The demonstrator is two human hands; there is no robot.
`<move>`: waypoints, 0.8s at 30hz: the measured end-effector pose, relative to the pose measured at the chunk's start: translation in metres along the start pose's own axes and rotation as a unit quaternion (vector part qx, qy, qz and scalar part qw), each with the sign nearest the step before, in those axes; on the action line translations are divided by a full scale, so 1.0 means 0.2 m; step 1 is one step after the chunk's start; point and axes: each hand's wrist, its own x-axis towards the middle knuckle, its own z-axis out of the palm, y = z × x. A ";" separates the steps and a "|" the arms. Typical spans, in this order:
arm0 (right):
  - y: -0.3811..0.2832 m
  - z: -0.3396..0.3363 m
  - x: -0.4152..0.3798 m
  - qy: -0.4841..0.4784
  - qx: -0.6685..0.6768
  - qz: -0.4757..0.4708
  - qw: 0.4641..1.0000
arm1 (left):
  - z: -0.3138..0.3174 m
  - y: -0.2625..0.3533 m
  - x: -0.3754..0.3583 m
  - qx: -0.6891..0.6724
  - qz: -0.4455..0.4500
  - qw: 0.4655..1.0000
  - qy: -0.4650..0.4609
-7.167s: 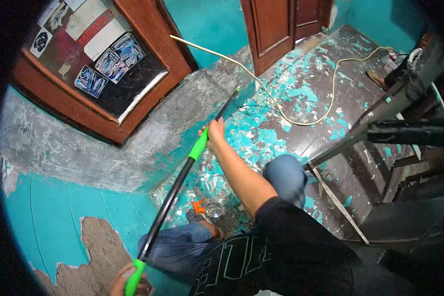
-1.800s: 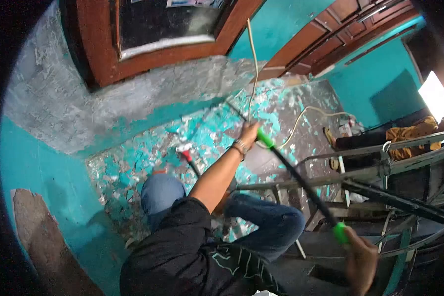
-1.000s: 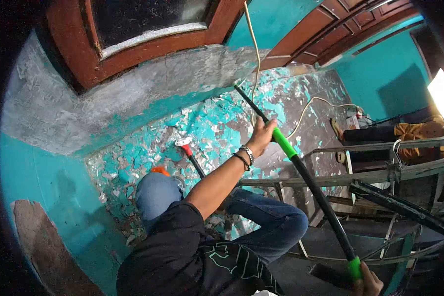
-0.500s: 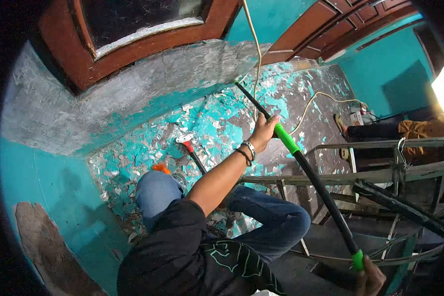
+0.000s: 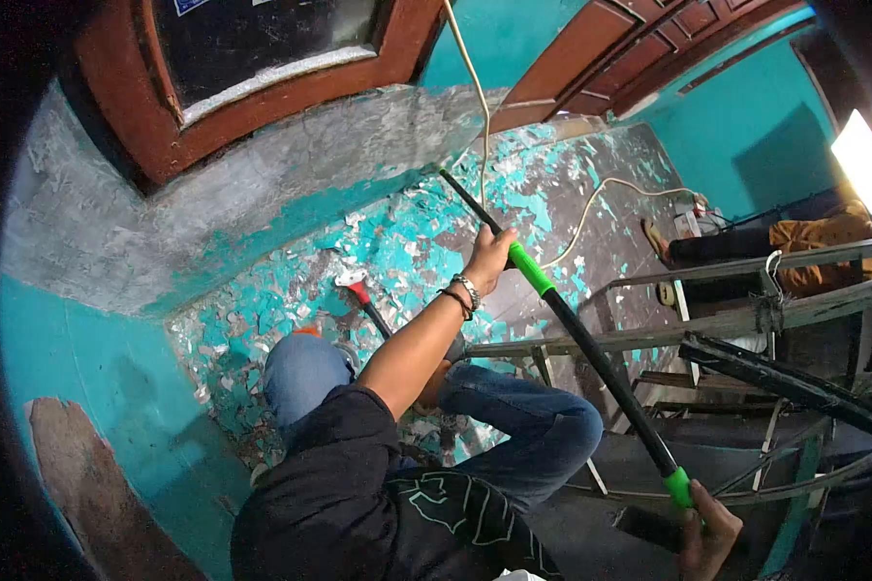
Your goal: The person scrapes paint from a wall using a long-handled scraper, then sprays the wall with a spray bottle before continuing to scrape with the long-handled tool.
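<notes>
My left hand (image 5: 489, 261), with bracelets on its wrist, is wrapped round a black pole (image 5: 601, 353) beside its green sleeve. At the lower right, my right hand (image 5: 712, 533) grips the green end of this pole. The pole slants up to the left, and its far tip is near the foot of the scraped grey wall (image 5: 300, 145). Paint flakes (image 5: 417, 232) in turquoise and white cover the floor. Below the wall lies a tool (image 5: 357, 289) with a pale head, a red neck and a dark shaft, partly hidden by my left arm.
A worn wooden frame (image 5: 649, 339) with rungs stands at the right, a dark beam (image 5: 785, 382) across it. Behind it is another person (image 5: 814, 242) near a bright lamp (image 5: 862, 160). A pale cable (image 5: 591, 218) runs over the floor. A brown-framed window (image 5: 281, 87) is above.
The view has shifted slightly, so most things sit further left. Both hands and the pole have moved a little left in view, and more of my right hand's fingers shows.
</notes>
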 end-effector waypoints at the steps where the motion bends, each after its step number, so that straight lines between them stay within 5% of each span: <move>1: 0.02 -0.01 0.00 0.010 0.022 -0.032 0.999 | 0.01 0.00 0.00 -0.005 0.027 1.000 0.003; 3: 0.06 -0.02 -0.01 0.048 0.030 -0.032 0.998 | 0.01 -0.01 0.03 0.005 0.072 0.997 -0.007; 6: 0.13 0.00 -0.02 0.065 0.007 0.078 0.995 | 0.04 0.02 0.03 -0.002 0.019 0.999 -0.030; 13: 0.07 -0.04 -0.08 0.071 0.015 -0.012 0.997 | 0.04 0.11 -0.04 -0.019 -0.005 0.997 -0.070; 17: 0.11 0.00 -0.10 0.063 0.038 0.069 0.995 | 0.09 0.14 -0.09 -0.014 -0.035 0.998 -0.056; 21: -0.02 -0.07 -0.11 0.050 0.029 -0.028 0.998 | 0.07 0.19 -0.11 -0.028 0.010 0.998 -0.053; 24: -0.14 0.01 0.04 0.037 0.013 0.003 0.999 | -0.05 0.11 0.04 0.014 -0.014 0.999 -0.043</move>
